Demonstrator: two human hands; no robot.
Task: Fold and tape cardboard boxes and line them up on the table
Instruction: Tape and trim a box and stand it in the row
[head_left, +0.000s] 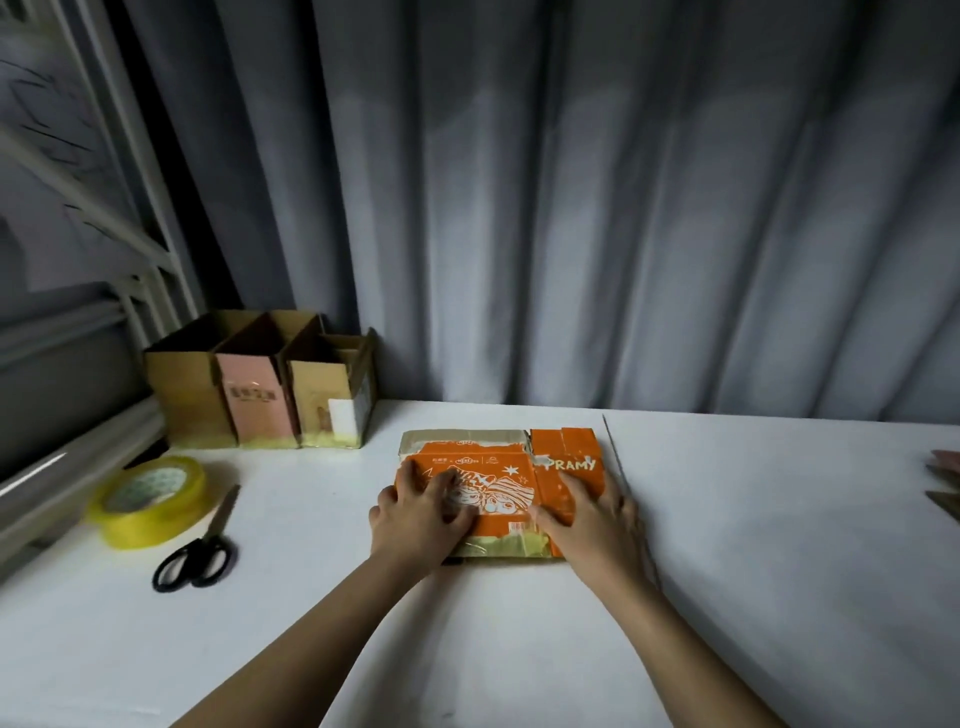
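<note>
A flattened orange cardboard box (511, 467) with white print and old tape on its edges lies on the white table (753, 545) at the middle. My left hand (421, 514) rests on its left part with fingers spread. On the box's right part lies my right hand (592, 519), flat with straight fingers. Three open folded boxes stand in a row at the back left: a brown box (187, 395), a pink box (257, 405) and a tan box (327, 400).
A roll of yellow-tinted clear tape (148, 501) lies at the left, with black-handled scissors (200, 551) just right of it. Flat cardboard pieces (945, 478) show at the right edge. A grey curtain (571, 208) hangs behind the table.
</note>
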